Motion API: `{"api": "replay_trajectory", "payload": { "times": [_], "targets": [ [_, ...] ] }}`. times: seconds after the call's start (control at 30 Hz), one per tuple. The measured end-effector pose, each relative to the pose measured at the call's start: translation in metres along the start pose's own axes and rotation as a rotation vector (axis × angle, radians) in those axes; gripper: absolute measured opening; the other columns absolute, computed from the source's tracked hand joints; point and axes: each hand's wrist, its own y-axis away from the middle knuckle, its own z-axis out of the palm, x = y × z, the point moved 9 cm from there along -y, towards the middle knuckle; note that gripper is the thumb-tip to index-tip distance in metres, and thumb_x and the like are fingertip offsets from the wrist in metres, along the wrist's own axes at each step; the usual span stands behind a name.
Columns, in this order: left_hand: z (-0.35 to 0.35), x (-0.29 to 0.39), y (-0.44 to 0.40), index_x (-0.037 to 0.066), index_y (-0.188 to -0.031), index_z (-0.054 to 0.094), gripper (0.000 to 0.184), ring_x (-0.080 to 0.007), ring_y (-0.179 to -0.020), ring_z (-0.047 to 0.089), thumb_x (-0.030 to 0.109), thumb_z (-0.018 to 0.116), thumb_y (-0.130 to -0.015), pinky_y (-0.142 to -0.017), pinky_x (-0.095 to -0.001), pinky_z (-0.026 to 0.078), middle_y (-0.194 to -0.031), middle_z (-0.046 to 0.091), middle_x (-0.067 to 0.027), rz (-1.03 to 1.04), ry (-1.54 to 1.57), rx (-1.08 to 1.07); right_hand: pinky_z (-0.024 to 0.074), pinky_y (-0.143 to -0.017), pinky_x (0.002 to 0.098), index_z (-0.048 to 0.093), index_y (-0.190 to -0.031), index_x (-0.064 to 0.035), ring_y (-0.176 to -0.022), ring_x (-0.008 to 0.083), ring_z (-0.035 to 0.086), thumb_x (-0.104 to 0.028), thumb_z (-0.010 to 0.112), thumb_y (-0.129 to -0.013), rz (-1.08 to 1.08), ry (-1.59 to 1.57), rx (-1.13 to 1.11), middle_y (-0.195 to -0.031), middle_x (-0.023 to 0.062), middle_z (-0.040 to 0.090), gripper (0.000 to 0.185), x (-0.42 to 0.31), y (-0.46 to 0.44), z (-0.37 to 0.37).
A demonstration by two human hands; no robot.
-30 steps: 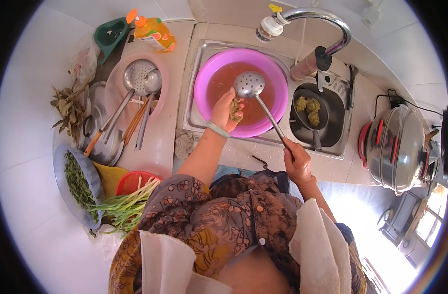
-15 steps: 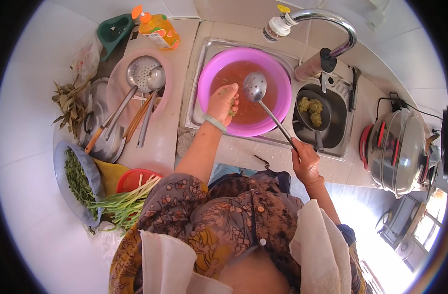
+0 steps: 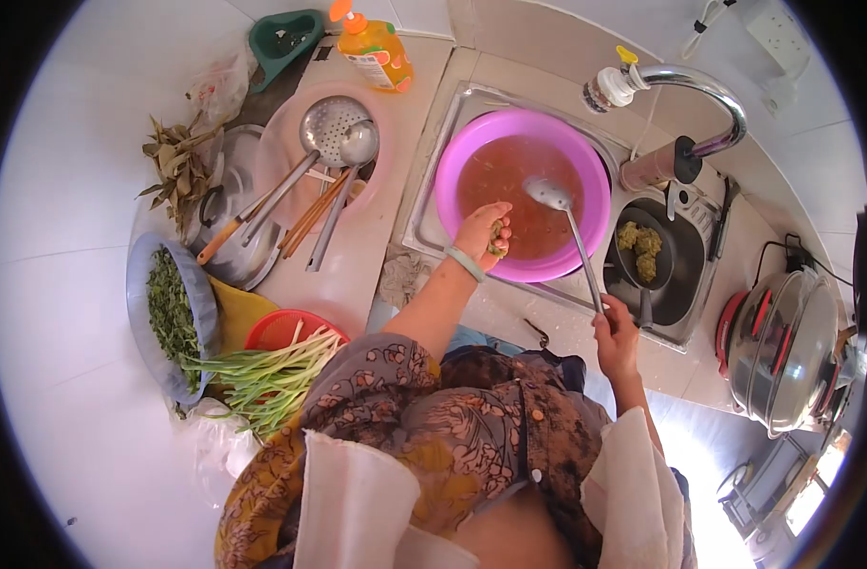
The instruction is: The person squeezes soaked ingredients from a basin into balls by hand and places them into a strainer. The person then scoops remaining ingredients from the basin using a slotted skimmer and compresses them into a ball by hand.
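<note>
The wall (image 3: 64, 322) along the left side of the counter (image 3: 410, 133) is covered with white tiles, and their joints are thin. Above the back edge, toward the right, a white socket (image 3: 778, 38) is fixed. Beyond the front edge, at right, very strong light whitens the pale floor (image 3: 680, 422).

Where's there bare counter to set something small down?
Likely best: the counter patch between the ladle handle, the rag and the red basket. A narrower strip lies before the sink, partly taken by a small dark item. The left is crowded: blue bowl, pan lid, dried leaves.
</note>
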Motion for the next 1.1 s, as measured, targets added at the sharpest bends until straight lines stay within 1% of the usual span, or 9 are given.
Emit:
{"api": "replay_trajectory", "payload": {
  "times": [0.07,0.1,0.2,0.3,0.5,0.77,0.87,0.97,1.1],
  "targets": [
    [-0.003,0.001,0.002,0.013,-0.088,0.055,0.013,-0.0071,-0.054,0.045,0.024,0.061,-0.091,-0.041,-0.0196,0.033,-0.07,0.05,0.0016,-0.011,0.061,0.01,0.0435,-0.049,0.0254,0.052,-0.119,-0.0001,-0.056,0.0122,0.054,-0.013,0.052,-0.092,0.432,-0.562,-0.115,-0.077,0.0093,0.06,0.03,0.047,0.0,0.023],
    [-0.003,-0.003,0.003,0.013,-0.087,0.055,0.015,-0.0071,-0.055,0.045,0.027,0.06,-0.092,-0.041,-0.0195,0.033,-0.07,0.049,0.0017,-0.034,0.091,0.007,0.0369,-0.044,0.0223,0.048,-0.121,-0.0011,-0.051,0.0104,0.048,-0.016,0.049,-0.094,0.526,-0.7,-0.103,-0.071,0.0066,0.056,0.031,0.04,-0.002,0.032],
    [-0.002,0.003,0.001,0.014,-0.082,0.053,0.026,-0.0079,-0.054,0.044,0.037,0.057,-0.093,-0.041,-0.0197,0.032,-0.069,0.048,0.0014,0.006,0.187,-0.055,0.0356,-0.041,0.0231,0.05,-0.116,-0.0008,-0.047,0.0103,0.045,-0.013,0.05,-0.093,0.575,-1.014,-0.104,-0.066,0.0047,0.053,0.026,0.036,-0.012,0.044],
    [-0.008,0.013,0.005,0.013,-0.079,0.052,0.036,-0.0098,-0.056,0.044,0.046,0.054,-0.093,-0.042,-0.0206,0.034,-0.071,0.049,-0.0004,0.071,0.193,-0.035,0.0361,-0.041,0.0238,0.047,-0.116,0.0006,-0.047,0.0111,0.045,-0.012,0.051,-0.093,0.61,-1.054,-0.027,-0.066,0.004,0.051,0.026,0.046,-0.032,0.054],
    [-0.019,0.023,0.011,0.013,-0.077,0.051,0.039,-0.0106,-0.05,0.042,0.047,0.048,-0.096,-0.039,-0.0217,0.031,-0.067,0.048,-0.0013,0.114,0.245,0.031,0.0351,-0.039,0.0227,0.048,-0.114,0.0013,-0.047,0.0089,0.045,-0.013,0.051,-0.093,0.634,-0.855,0.017,-0.068,0.0031,0.052,0.025,0.072,-0.053,0.082],
    [-0.014,0.027,0.01,0.013,-0.075,0.047,0.031,-0.0099,-0.046,0.039,0.035,0.048,-0.097,-0.036,-0.0214,0.029,-0.064,0.047,-0.0009,0.106,0.208,0.087,0.0318,-0.036,0.0214,0.051,-0.114,-0.0003,-0.044,0.0076,0.044,-0.014,0.052,-0.092,0.704,-0.755,0.07,-0.064,0.001,0.052,0.025,0.089,-0.039,0.08],
    [-0.013,0.027,0.007,0.013,-0.075,0.047,0.031,-0.0099,-0.046,0.038,0.034,0.048,-0.097,-0.036,-0.0212,0.028,-0.063,0.046,-0.0009,0.095,0.247,0.099,0.0385,-0.042,0.0255,0.052,-0.115,0.0,-0.048,0.0126,0.05,-0.014,0.053,-0.092,0.589,-0.505,0.044,-0.067,0.0047,0.057,0.028,0.099,-0.042,0.07],
    [-0.008,0.027,0.006,0.013,-0.074,0.046,0.031,-0.01,-0.046,0.038,0.034,0.048,-0.097,-0.035,-0.0212,0.028,-0.063,0.046,-0.0009,0.089,0.264,0.098,0.0451,-0.053,0.0306,0.053,-0.119,-0.0005,-0.056,0.0189,0.056,-0.014,0.054,-0.09,0.209,0.09,0.097,-0.07,0.0093,0.06,0.032,0.087,-0.047,0.051],
    [-0.001,0.03,0.009,0.013,-0.073,0.046,0.032,-0.0101,-0.046,0.038,0.034,0.048,-0.097,-0.035,-0.0213,0.028,-0.063,0.045,-0.0012,0.093,0.267,0.103,0.0468,-0.061,0.033,0.053,-0.122,-0.0018,-0.062,0.022,0.058,-0.012,0.056,-0.089,0.042,0.202,0.191,-0.072,0.0116,0.061,0.034,0.044,-0.033,0.021]
  ]
}}
